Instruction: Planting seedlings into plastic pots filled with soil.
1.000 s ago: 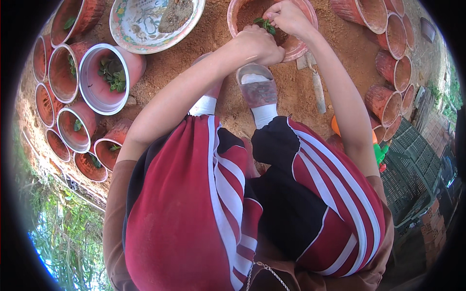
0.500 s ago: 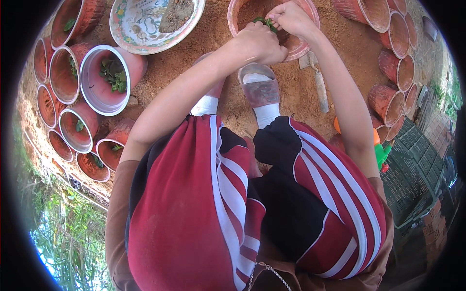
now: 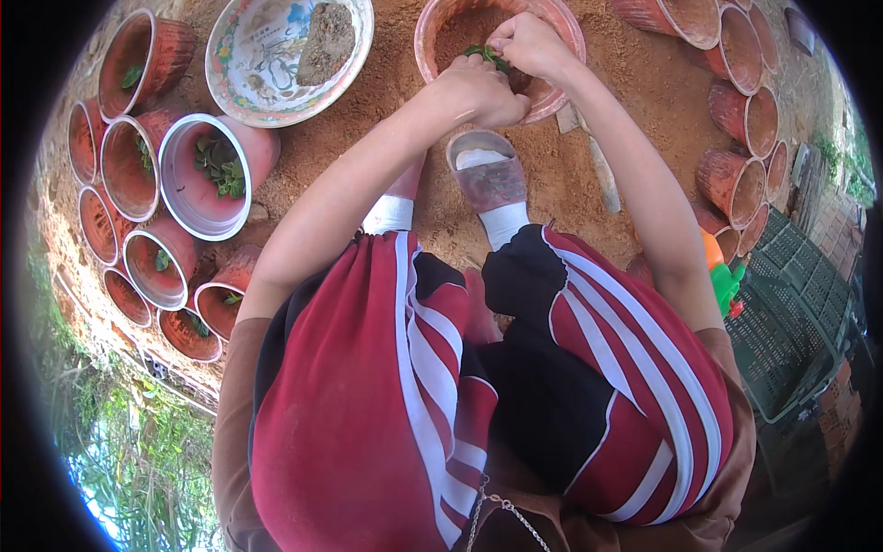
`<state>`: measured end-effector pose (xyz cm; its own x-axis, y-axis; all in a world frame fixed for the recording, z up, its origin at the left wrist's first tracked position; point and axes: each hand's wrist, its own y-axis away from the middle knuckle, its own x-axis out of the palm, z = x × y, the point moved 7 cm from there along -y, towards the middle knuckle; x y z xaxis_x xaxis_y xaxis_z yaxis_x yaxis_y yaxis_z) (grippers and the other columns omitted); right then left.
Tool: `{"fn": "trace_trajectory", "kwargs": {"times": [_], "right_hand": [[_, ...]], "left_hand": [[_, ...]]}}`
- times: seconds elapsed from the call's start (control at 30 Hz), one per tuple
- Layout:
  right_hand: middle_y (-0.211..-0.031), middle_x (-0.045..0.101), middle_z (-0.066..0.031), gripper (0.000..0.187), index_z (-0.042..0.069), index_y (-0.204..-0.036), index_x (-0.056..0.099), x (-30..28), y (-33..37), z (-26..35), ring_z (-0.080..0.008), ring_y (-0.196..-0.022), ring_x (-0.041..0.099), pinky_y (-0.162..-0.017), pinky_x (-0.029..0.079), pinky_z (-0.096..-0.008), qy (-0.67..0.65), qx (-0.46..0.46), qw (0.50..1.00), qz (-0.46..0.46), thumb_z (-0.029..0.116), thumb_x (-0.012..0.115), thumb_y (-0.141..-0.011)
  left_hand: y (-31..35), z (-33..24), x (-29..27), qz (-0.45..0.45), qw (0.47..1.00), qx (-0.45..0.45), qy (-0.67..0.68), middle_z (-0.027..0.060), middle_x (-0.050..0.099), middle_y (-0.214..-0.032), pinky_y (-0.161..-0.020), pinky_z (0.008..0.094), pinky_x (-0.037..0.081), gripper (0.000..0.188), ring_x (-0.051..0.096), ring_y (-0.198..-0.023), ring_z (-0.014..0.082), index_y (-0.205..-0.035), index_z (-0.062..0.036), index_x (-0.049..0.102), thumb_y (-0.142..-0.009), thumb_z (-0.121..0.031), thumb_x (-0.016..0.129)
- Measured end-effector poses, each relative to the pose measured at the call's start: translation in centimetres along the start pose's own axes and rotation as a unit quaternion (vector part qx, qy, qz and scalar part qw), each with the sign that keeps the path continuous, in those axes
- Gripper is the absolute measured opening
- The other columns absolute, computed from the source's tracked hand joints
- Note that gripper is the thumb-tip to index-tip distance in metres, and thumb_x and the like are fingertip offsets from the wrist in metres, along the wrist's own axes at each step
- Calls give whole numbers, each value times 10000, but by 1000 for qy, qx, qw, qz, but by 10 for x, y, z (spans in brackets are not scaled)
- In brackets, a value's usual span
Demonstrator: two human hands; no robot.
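Note:
A small leafy green plant (image 3: 487,58) is at the middle of a reddish clay-coloured pot (image 3: 424,48) with soil in it. From the right, my right hand (image 3: 531,46) pinches at its leaves with thumb and fingers together. My left hand (image 3: 485,94) reaches over the pot's near rim, its fingers bent in against the plant's near side. The left fingertips are partly hidden, so what they grip does not show. Just right of the pot, a trowel (image 3: 602,170) lies on the dirt, partly behind my right forearm.
A flowered basin (image 3: 237,92) with grey soil stands at the far left. Below it is a pink pot with a white rim (image 3: 246,184) holding cut leafy sprigs (image 3: 219,166). Several reddish pots line both sides. A green plastic crate (image 3: 791,313) stands at the right.
The whole view has shifted slightly, so the side pots appear lower. Both hands stay at the plant over the pot, with only small finger movement.

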<state>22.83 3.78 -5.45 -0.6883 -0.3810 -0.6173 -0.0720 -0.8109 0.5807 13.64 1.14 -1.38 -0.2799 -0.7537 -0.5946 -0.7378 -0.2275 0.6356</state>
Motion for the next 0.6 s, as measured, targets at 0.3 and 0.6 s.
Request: {"fn": "trace_trajectory", "kwargs": {"times": [0.3, 0.6], "right_hand": [[-772, 686, -105, 135, -14, -843, 673, -30, 20, 15, -182, -711, 662, -679, 518, -341, 142, 14, 990, 11, 48, 554, -861], [-756, 699, -152, 215, -27, -871, 723, 0, 36, 30, -223, -690, 692, -604, 555, -326, 129, -43, 963, 232, -36, 548, -747]], "left_hand": [[47, 2, -41, 11, 999, 38, 28, 195, 623, -1059, -907, 416, 439, 372, 568, -1034, 341, -1061, 14, 606, -907, -293, 462], [-10, 37, -75, -84, 992, 70, 62, 193, 639, -968, -840, 406, 460, 344, 610, -924, 337, -1001, 28, 617, -895, -231, 417]]}}
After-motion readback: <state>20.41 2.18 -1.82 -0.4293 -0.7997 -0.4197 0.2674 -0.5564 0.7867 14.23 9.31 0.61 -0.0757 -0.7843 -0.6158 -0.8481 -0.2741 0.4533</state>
